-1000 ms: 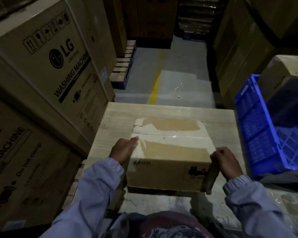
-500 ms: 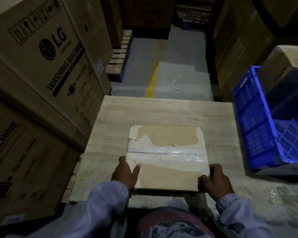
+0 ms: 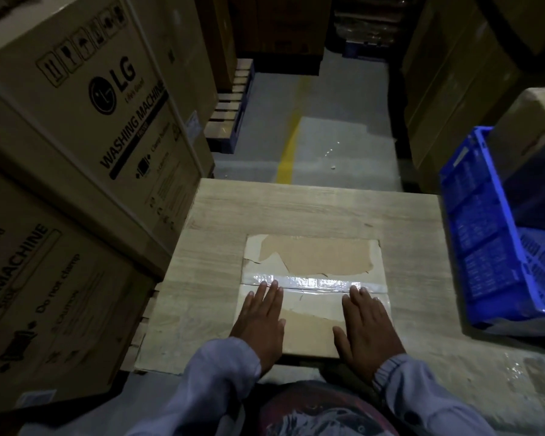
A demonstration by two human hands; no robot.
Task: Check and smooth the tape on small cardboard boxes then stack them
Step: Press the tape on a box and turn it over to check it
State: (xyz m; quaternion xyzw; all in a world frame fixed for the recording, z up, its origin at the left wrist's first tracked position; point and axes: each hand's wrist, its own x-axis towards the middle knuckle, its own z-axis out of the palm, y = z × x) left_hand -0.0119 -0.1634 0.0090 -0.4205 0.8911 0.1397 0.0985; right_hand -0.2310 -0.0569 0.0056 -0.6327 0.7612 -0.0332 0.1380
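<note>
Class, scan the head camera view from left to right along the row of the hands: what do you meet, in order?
Stacked washing machine cartons → left hand, flat on the small box → right hand, flat on the same box → blue crate.

A small cardboard box (image 3: 315, 278) lies on the table (image 3: 296, 209), toward its near edge. Both hands rest flat on the box top — the left hand (image 3: 261, 322) on its left part, the right hand (image 3: 367, 325) on its right, fingertips at the tape strip (image 3: 312, 282) across the middle. Stacked washing-machine cartons (image 3: 85, 127) stand left of the table — a crate (image 3: 485, 234) on its right
</note>
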